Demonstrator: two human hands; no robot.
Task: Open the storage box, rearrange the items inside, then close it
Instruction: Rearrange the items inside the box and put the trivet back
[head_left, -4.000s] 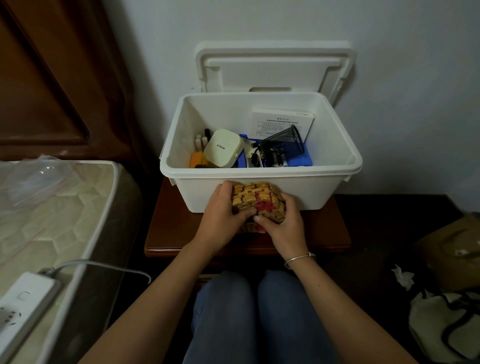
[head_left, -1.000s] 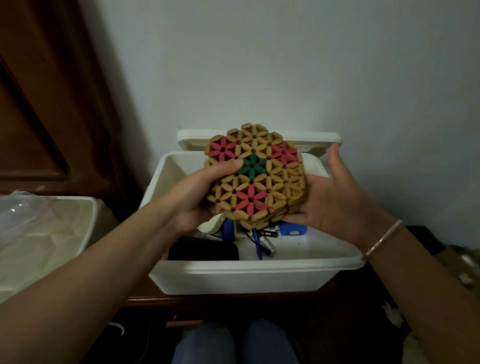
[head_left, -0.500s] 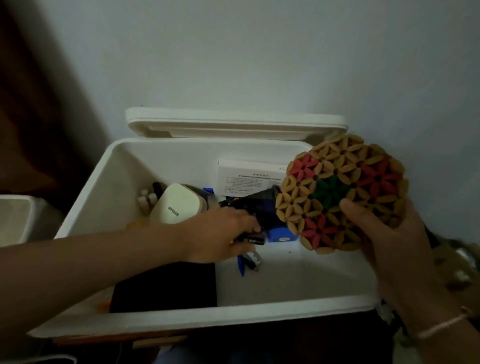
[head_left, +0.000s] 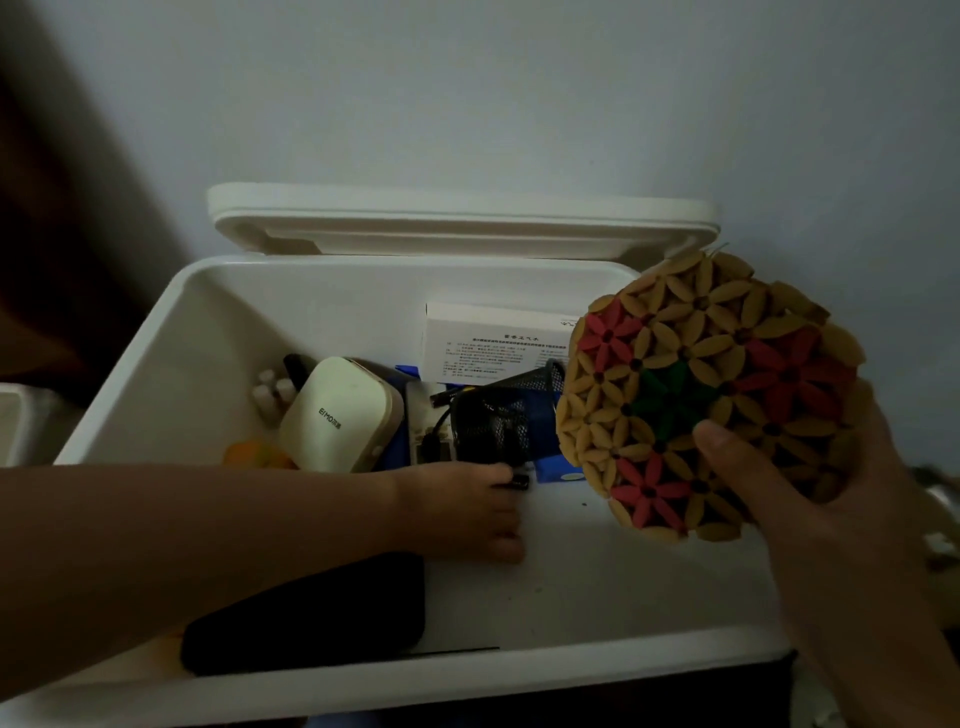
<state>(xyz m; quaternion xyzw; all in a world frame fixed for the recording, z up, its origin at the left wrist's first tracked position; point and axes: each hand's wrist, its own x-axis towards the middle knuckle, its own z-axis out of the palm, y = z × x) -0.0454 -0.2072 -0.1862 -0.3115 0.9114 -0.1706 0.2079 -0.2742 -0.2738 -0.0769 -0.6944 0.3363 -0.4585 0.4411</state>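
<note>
Woven mat (head_left: 696, 395) sits clamped in the right hand (head_left: 831, 519) over the storage box's (head_left: 156, 364) right edge, clearing room. Left hand (head_left: 467, 509) fingers close on something small and dark mid-box, shifting clutter

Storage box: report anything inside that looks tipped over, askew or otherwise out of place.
The black mesh pen cup lies on its side in the white storage box, small items loose near its mouth, by the left hand. The right hand holds the beaded mat at the box's right edge.
</note>
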